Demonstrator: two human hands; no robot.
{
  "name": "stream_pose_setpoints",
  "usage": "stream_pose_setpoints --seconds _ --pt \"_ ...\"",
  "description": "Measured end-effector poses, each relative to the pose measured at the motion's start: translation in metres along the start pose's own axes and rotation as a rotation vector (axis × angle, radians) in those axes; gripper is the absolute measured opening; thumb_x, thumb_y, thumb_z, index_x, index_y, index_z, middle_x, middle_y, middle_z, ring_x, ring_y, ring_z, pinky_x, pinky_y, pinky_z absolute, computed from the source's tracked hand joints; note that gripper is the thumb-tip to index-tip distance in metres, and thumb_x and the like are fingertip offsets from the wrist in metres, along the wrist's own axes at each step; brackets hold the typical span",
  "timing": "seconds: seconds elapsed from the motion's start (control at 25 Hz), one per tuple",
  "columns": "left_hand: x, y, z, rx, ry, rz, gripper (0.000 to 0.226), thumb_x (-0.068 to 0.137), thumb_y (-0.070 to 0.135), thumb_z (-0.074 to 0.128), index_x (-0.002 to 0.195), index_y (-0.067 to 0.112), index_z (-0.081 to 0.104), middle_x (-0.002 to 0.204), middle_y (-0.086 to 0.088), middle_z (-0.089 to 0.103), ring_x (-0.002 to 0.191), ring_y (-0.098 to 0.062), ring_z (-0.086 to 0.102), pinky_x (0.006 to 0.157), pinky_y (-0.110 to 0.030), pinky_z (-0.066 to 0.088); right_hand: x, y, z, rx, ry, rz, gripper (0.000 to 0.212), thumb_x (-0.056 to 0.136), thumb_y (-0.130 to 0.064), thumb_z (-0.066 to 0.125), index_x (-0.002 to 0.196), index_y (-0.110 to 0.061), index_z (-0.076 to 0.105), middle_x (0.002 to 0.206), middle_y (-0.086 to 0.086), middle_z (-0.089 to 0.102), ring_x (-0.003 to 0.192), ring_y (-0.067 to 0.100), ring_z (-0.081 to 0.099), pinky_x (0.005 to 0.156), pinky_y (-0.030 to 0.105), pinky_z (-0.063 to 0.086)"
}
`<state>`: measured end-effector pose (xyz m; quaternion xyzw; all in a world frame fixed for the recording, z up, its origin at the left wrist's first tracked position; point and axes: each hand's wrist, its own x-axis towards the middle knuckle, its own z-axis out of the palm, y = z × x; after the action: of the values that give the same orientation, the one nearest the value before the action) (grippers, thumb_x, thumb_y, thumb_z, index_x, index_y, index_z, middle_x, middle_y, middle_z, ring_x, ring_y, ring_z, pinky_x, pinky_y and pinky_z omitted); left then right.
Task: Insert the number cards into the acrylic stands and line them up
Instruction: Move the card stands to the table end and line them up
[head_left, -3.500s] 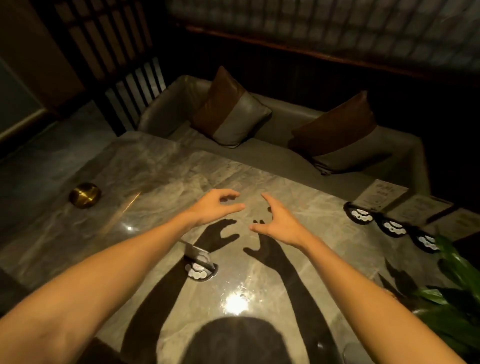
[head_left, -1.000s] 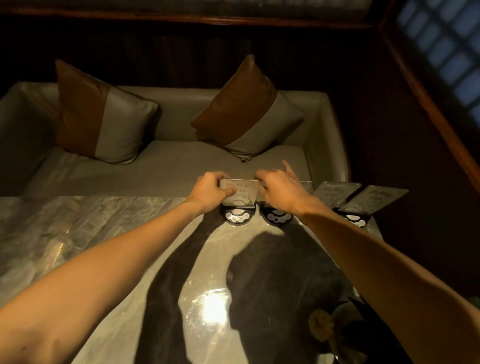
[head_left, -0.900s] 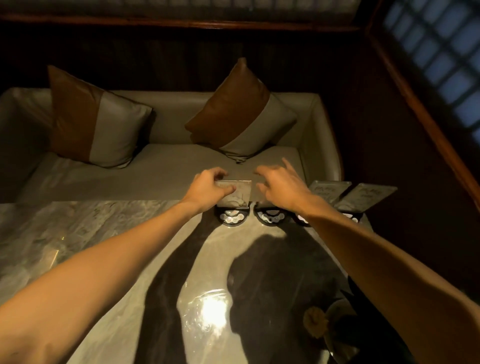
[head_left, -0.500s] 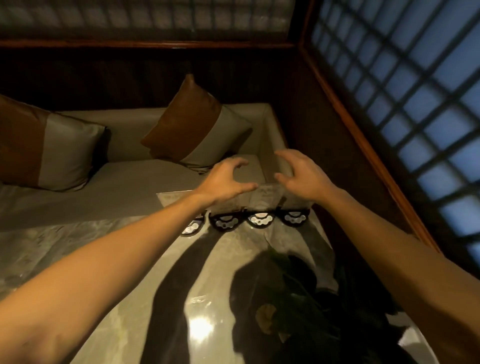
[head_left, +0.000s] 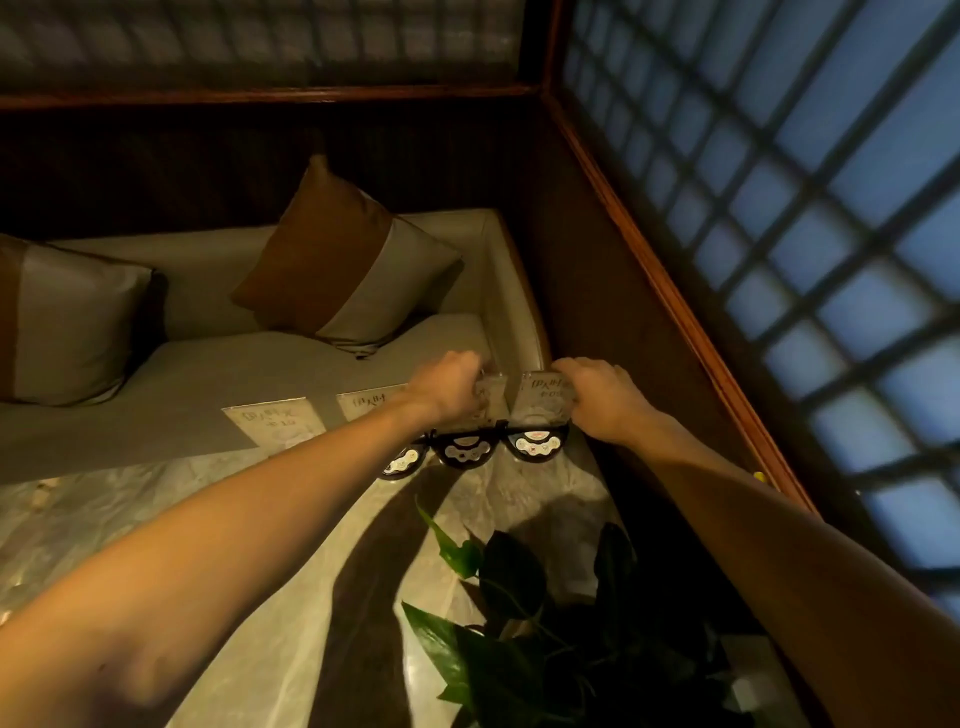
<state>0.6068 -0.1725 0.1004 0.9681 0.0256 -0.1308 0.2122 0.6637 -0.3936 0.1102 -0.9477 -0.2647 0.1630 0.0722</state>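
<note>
Head view: left hand (head_left: 449, 387) and right hand (head_left: 602, 402) each grip a stand (head_left: 540, 410); neighbouring stands crowd close, risk knocking one over.

- Left hand (head_left: 447, 387) and right hand (head_left: 605, 402): both bare, with no rings or gloves showing.
- Both forearms bare up to the frame edge; no sleeves, watch or bracelet.
</note>
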Motion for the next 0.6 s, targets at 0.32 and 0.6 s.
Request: stream_pose_setpoints --seconds 0.32,0.6 --pt "0.016 -0.004 0.016 -0.03 0.065 0.051 0.025 0.093 0.009 0.063 0.116 0.018 0.07 0.112 -0.006 0.073 0.107 -0.024 0.067 0.091 -0.038 0.053 0.021 0.009 0.008 0.061 0.043 -0.029 0.022 0.093 -0.009 0.064 0.113 -0.018 0.062 0.114 0.004 0.068 0.105 0.025 0.066 0.077 0.031 0.05" --pt "0.02 -0.002 0.019 -0.064 0.106 0.1 0.031 0.096 0.012 0.061 0.125 0.019 0.067 0.118 -0.002 0.073 0.11 -0.02 0.067 0.09 -0.031 0.051 0.027 0.018 0.004 0.042 0.031 -0.036 0.022 0.095 -0.009 0.062 0.113 -0.022 0.062 0.113 0.001 0.069 0.101 0.02 0.068 0.079 0.03 0.055"
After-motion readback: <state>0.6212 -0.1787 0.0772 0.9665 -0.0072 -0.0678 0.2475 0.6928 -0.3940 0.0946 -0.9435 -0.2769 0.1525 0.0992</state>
